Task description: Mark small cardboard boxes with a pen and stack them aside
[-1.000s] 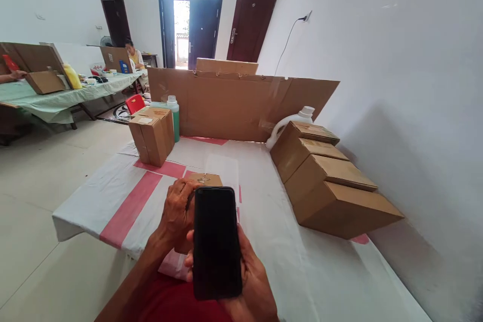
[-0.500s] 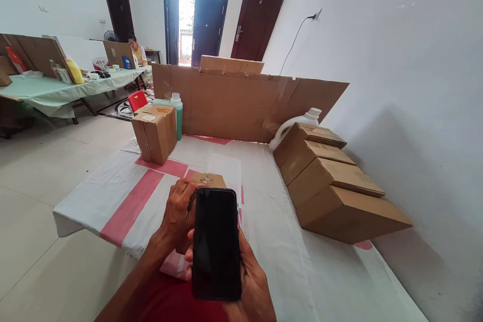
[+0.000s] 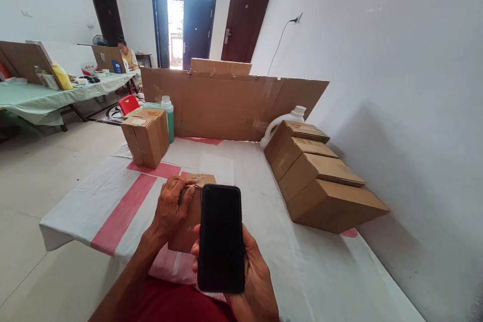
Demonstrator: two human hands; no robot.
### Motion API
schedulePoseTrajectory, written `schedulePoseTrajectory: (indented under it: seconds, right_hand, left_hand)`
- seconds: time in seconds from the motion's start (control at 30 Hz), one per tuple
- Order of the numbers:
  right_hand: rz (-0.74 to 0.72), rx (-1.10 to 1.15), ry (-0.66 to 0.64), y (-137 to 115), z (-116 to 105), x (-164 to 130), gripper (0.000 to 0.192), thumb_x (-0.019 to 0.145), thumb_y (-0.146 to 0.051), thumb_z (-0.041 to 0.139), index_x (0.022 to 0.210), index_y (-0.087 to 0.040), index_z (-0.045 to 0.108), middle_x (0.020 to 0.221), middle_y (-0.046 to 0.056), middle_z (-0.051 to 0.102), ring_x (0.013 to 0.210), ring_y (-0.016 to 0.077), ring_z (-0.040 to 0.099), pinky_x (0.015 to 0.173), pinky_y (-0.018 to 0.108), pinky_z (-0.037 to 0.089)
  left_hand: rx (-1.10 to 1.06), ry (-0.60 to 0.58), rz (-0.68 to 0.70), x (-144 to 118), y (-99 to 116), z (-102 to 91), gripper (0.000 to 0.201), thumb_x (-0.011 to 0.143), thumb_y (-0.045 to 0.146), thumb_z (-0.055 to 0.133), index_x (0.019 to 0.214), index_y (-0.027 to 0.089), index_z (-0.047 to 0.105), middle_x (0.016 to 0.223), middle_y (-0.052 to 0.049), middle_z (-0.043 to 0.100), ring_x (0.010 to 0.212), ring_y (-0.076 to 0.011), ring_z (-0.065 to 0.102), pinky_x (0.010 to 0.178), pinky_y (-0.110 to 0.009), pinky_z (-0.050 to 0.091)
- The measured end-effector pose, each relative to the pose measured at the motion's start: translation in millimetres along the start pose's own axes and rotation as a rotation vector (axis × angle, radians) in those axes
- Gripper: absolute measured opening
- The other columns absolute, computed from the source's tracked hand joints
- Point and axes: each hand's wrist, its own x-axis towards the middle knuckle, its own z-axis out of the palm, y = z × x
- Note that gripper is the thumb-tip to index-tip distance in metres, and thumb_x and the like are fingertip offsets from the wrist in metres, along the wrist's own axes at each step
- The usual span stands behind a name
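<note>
The right hand (image 3: 256,274) clasps a black rectangular phone (image 3: 221,239). The left hand (image 3: 170,207), fingers half-curled, touches a brown cardboard box (image 3: 185,235), grip unclear.

Your phone (image 3: 222,239) is black across face and edge. The box (image 3: 189,219) just behind it is plain brown, matching the row of boxes (image 3: 320,183) to your right. Your tablecloth (image 3: 267,216) is white, crossed by pinkish-red bands (image 3: 124,214). Also recorded: green bottle (image 3: 171,127), white jug (image 3: 276,123), red chair (image 3: 129,104), dark reddish-brown door (image 3: 249,15), your red garment (image 3: 169,299).
</note>
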Motion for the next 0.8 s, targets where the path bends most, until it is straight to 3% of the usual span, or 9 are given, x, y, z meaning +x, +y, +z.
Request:
schedulePoseTrajectory:
  seconds: [0.13, 0.2, 0.27, 0.33, 0.43, 0.53, 0.7, 0.8]
  right_hand:
    - [-0.212, -0.144, 0.243, -30, -44, 19, 0.065, 0.09, -0.072, 0.055, 0.116, -0.016, 0.075, 0.112, 0.014, 0.077, 0.09, 0.0266, 0.074, 0.081, 0.041, 0.059]
    - [-0.342, -0.386, 0.497, -47, -84, 33, 0.067, 0.083, -0.076, 0.059, 0.108, -0.017, 0.074, 0.099, 0.011, 0.078, 0.087, 0.0257, 0.073, 0.08, 0.039, 0.058]
    - [-0.406, -0.851, 0.807, -62, -127, 45, 0.069, 0.081, -0.083, 0.051, 0.091, -0.018, 0.072, 0.083, 0.006, 0.075, 0.081, 0.024, 0.069, 0.069, 0.034, 0.055]
    - [-0.379, -1.021, 0.926, -72, -163, 51, 0.063, 0.079, -0.081, 0.051, 0.073, -0.019, 0.065, 0.067, 0.004, 0.067, 0.073, 0.0245, 0.063, 0.062, 0.033, 0.049]
    - [-0.333, -1.203, 1.016, -80, -199, 52, 0.052, 0.082, -0.07, 0.047, 0.058, -0.025, 0.051, 0.054, 0.001, 0.055, 0.065, 0.0226, 0.053, 0.059, 0.032, 0.039]
    - [-0.293, -1.384, 1.056, -82, -220, 47, 0.04, 0.083, -0.056, 0.044, 0.055, -0.027, 0.045, 0.052, 0.002, 0.05, 0.06, 0.0222, 0.047, 0.059, 0.034, 0.034]
    - [-0.282, -1.58, 1.08, -81, -246, 42, 0.028, 0.08, -0.047, 0.045, 0.065, -0.026, 0.056, 0.072, 0.012, 0.061, 0.071, 0.0295, 0.055, 0.069, 0.04, 0.04]
    - [-0.388, -1.739, 1.127, -78, -251, 46, 0.039, 0.083, -0.052, 0.045, 0.075, -0.021, 0.066, 0.087, 0.02, 0.062, 0.09, 0.0373, 0.06, 0.081, 0.048, 0.046]
  left_hand:
    - [-0.026, -0.028, -0.06, 27, -11, 1.7, 0.028, 0.103, 0.039, 0.044, 0.105, 0.023, 0.066, 0.104, -0.007, 0.068, 0.102, -0.0239, 0.063, 0.092, -0.037, 0.048]
    - [-0.034, -0.077, -0.101, 45, -18, 4.6, 0.033, 0.102, 0.043, 0.041, 0.103, 0.021, 0.066, 0.103, -0.008, 0.065, 0.1, -0.0246, 0.062, 0.093, -0.038, 0.047]
    - [-0.043, -0.118, -0.136, 64, -28, 8.9, 0.036, 0.1, 0.046, 0.04, 0.101, 0.021, 0.066, 0.102, -0.008, 0.064, 0.098, -0.0251, 0.061, 0.093, -0.039, 0.046]
    - [-0.057, -0.141, -0.167, 82, -38, 13.8, 0.035, 0.098, 0.045, 0.042, 0.096, 0.02, 0.066, 0.097, -0.008, 0.065, 0.095, -0.0251, 0.06, 0.092, -0.039, 0.045]
    - [-0.09, -0.189, -0.228, 105, -54, 21.5, 0.031, 0.094, 0.043, 0.046, 0.084, 0.021, 0.065, 0.086, -0.005, 0.066, 0.088, -0.0234, 0.059, 0.087, -0.036, 0.046]
    - [-0.154, -0.235, -0.295, 121, -67, 28.5, 0.032, 0.092, 0.045, 0.049, 0.079, 0.02, 0.065, 0.078, -0.002, 0.065, 0.082, -0.0212, 0.058, 0.081, -0.032, 0.046]
    - [-0.344, -0.275, -0.403, 130, -87, 33.7, 0.041, 0.09, 0.057, 0.055, 0.088, 0.018, 0.069, 0.086, -0.003, 0.069, 0.084, -0.0215, 0.061, 0.081, -0.032, 0.048]
    - [-0.489, -0.225, -0.471, 124, -98, 35.7, 0.057, 0.089, 0.07, 0.05, 0.11, 0.019, 0.067, 0.107, -0.008, 0.072, 0.098, -0.0243, 0.065, 0.088, -0.034, 0.05]
